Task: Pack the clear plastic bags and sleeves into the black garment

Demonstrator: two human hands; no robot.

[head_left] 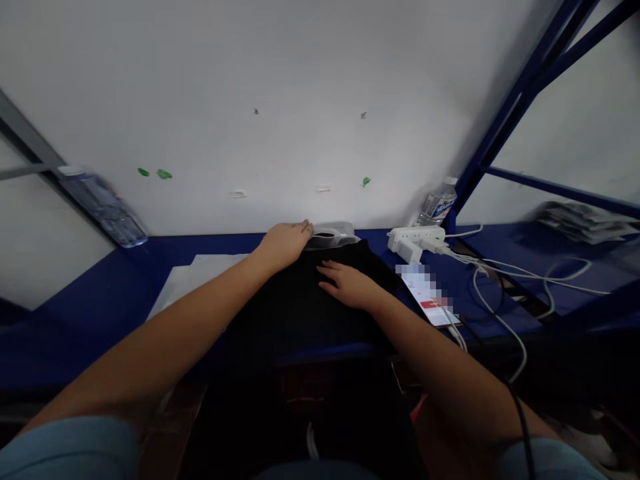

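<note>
A black piece of clothing (300, 313) lies spread on the blue desk in front of me and reaches the desk's front edge. I cannot tell exactly what kind of garment it is. My left hand (286, 245) rests at its far left corner, fingers stretched out and close together. Flat on the cloth, right of the middle, lies my right hand (346, 283) with its fingers apart. A crumpled clear plastic bag (343, 233) sits against the wall, just beyond the garment's far edge and near my left fingertips.
White papers (187, 283) lie on the blue desk (125, 280) at left. A plastic bottle (107, 210) leans there; another bottle (437, 203) stands right. Near it are a power strip (417, 235), a phone (425, 293) and loose white cables (505, 267). A blue metal frame (505, 127) rises at right.
</note>
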